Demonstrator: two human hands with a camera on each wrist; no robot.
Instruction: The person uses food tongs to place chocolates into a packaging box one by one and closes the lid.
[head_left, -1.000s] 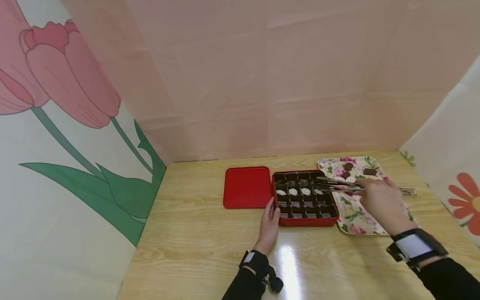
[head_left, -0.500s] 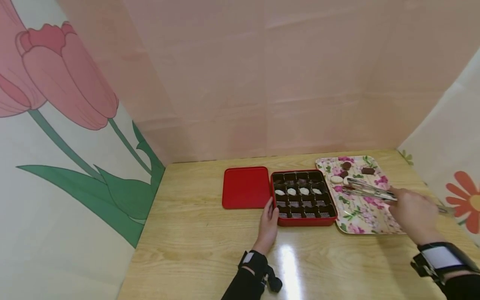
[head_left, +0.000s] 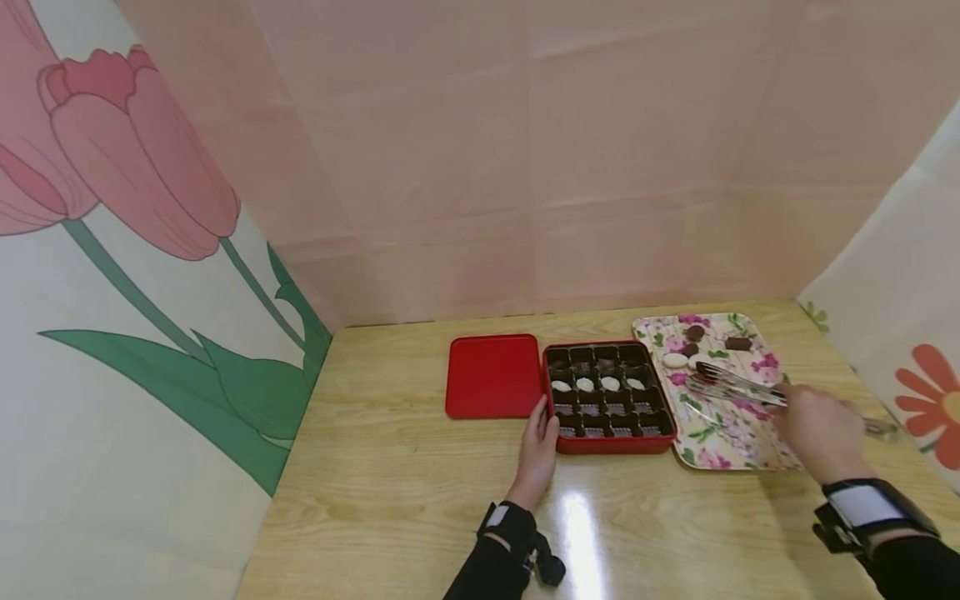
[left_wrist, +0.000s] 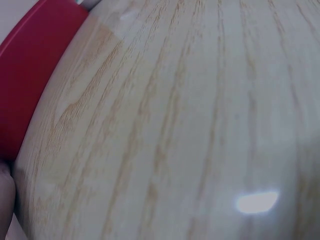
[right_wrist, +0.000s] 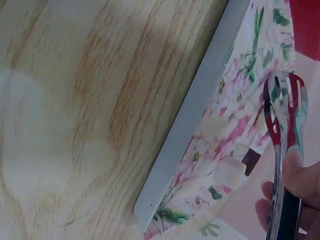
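My right hand [head_left: 819, 433] grips metal tongs [head_left: 738, 387] by the handles, with their slotted, fork-like ends over the floral tray [head_left: 705, 457], beside the white chocolates. In the right wrist view the tongs' ends [right_wrist: 287, 100] stand apart with nothing seen between them. My left hand [head_left: 537, 454] rests its extended fingers against the left side of a red box [head_left: 615, 446], near the front corner. Inside, a dark divided insert [head_left: 604, 408] has one row of white chocolates [head_left: 586, 384], one per compartment. On the tray lie white chocolates [head_left: 675, 360] and brown chocolates [head_left: 738, 343].
A red lid [head_left: 492, 377] lies flat on the wooden table [head_left: 390, 467], left of the box. The tray stands right up against the box's right side. Behind the table rises a pink backdrop [head_left: 450, 167], with flower-printed panels [head_left: 150, 350] at the sides.
My right hand and the tongs have moved right, from over the box's white row to over the tray. A white chocolate now shows at that row's right end. My left hand has stayed put.
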